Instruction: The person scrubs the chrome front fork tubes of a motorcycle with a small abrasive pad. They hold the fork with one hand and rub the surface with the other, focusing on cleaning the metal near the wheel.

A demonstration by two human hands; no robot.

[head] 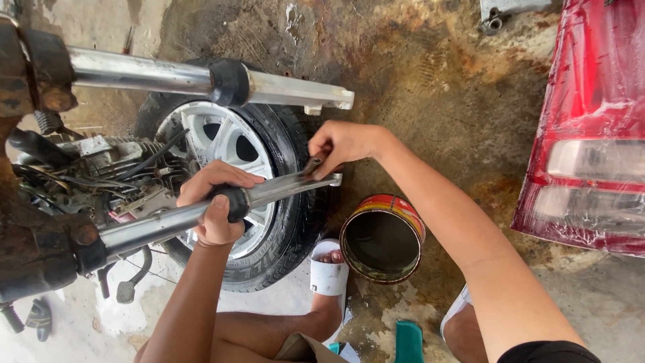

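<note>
Two chrome fork tubes of a motorcycle stick out from the left over a black tyre with a white alloy wheel (225,141). My left hand (216,202) is wrapped around the nearer fork tube (154,225) at its black rubber seal. My right hand (341,144) pinches a small dark tool at the lower end of that same fork leg (316,176). The farther fork tube (282,89) hangs free above the wheel.
An open round tin (381,238) with a red and yellow wall stands on the stained concrete floor beside my white sandal (329,272). A red vehicle tail lamp (591,121) fills the right side. The engine and cables (101,175) sit at the left.
</note>
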